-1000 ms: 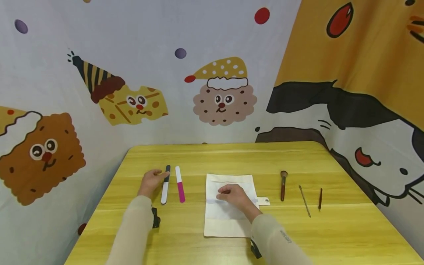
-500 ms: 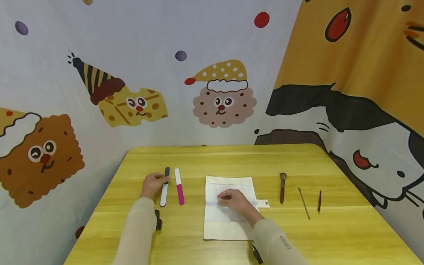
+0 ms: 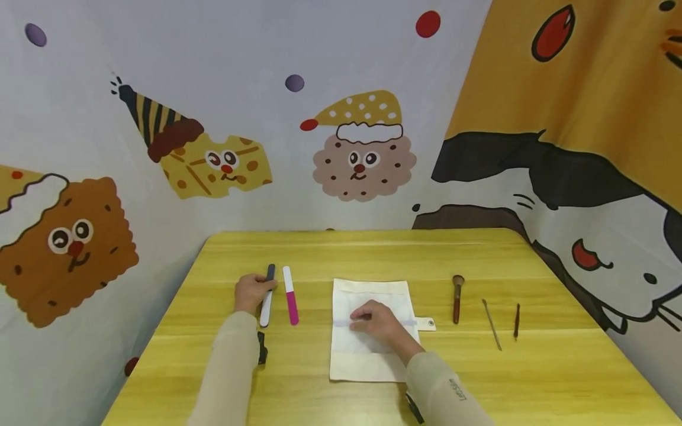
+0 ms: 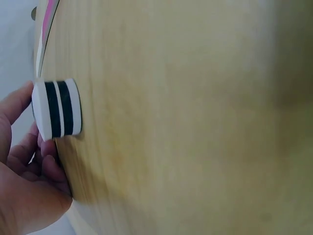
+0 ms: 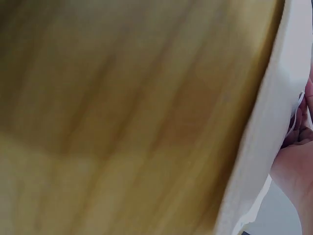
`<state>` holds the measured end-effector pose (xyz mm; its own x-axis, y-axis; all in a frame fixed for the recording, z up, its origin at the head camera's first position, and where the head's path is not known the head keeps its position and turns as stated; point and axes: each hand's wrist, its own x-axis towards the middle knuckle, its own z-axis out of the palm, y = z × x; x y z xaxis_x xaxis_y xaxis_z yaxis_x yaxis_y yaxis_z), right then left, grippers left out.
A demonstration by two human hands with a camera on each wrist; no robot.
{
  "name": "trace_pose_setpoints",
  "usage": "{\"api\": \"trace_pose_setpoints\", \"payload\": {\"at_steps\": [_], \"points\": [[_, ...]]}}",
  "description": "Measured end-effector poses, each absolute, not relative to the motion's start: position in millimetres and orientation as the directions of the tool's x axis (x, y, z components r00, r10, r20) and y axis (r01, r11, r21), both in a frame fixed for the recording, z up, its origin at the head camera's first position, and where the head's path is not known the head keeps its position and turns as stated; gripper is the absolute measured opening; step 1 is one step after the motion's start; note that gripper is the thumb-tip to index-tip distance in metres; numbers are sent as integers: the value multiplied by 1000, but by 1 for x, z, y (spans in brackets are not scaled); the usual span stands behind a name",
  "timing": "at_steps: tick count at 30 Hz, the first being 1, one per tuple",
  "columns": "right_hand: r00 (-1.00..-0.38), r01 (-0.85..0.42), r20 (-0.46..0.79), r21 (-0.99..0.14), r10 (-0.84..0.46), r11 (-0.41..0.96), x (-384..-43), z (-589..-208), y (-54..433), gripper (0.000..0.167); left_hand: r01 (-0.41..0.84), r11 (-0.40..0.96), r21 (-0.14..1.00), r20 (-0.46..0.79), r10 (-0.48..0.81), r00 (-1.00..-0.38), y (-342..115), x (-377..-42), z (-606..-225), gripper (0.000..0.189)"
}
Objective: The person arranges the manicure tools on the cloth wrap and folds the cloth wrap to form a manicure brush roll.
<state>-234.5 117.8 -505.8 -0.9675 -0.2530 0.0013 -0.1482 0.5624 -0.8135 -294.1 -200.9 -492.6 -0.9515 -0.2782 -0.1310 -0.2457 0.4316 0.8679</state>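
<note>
On the left of the table, my left hand (image 3: 253, 293) grips a black-and-white nail file (image 3: 265, 313) by its dark upper half. In the left wrist view, one fingertip lies at one edge of the file (image 4: 63, 107) and curled fingers at the other. Just right of it lies a white-and-pink nail file (image 3: 291, 305). My right hand (image 3: 380, 322) is over the middle of an unfolded cream cloth pouch (image 3: 367, 367), fingers curled at its pale cross band (image 3: 341, 323). A thin curved strip (image 5: 296, 115) shows by these fingers in the right wrist view.
To the right of the pouch lie a brush (image 3: 457, 299), a thin metal stick (image 3: 491, 324) and a short dark-red tool (image 3: 517, 321). The pouch's snap tab (image 3: 426, 323) points right. A cartoon-print curtain (image 3: 288, 35) stands behind the table (image 3: 298, 390).
My left hand has shifted slightly right and reaches further over the black-and-white file. The right hand stays over the pouch's band.
</note>
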Motion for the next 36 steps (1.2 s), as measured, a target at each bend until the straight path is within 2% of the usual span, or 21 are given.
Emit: {"api": "trace_pose_setpoints", "payload": {"at_steps": [8,16,24,29,36], "points": [[-958,-226,73,-789,-278,571,-235,-514,117,11,-240,496,834,-70,-337,-939,-197,-294,-494,36],[-962,-221,73,-777,-263,590,-234,-515,114,8,-272,516,812,-48,-406,-913,-202,-301,-489,33],[-960,-233,80,-757,-267,611,-236,-510,115,6,-247,419,874,-92,-357,-930,-200,-313,-464,41],[-964,-202,39,-748,-262,632,-238,-508,115,4,-219,361,906,-105,-309,-945,-181,-319,-450,45],[-963,-176,-5,-743,-268,646,-240,-507,115,5,-175,200,964,-122,-254,-959,-145,-323,-445,42]]}}
